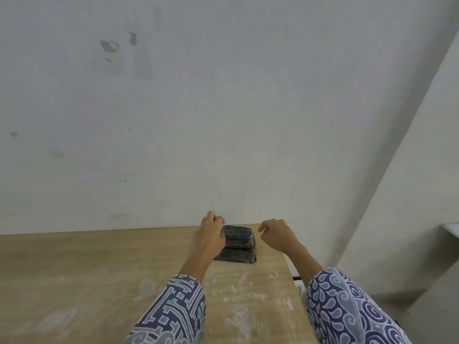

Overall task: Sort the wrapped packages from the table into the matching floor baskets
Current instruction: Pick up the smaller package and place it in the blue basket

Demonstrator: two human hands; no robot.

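Observation:
Two dark wrapped packages are stacked on the wooden table [99,264] near its far right corner: a smaller top package [238,235] on a wider bottom package [236,255]. My left hand [210,235] rests against the left side of the top package, fingers curled over its edge. My right hand [277,234] hovers just right of the stack, fingers loosely curled, touching nothing. No floor baskets are in view.
A pale wall rises right behind the table. The table's right edge [295,281] runs close beside my right forearm, with a gap and a white wall corner beyond. A white ledge [450,228] shows at far right. White smears mark the tabletop.

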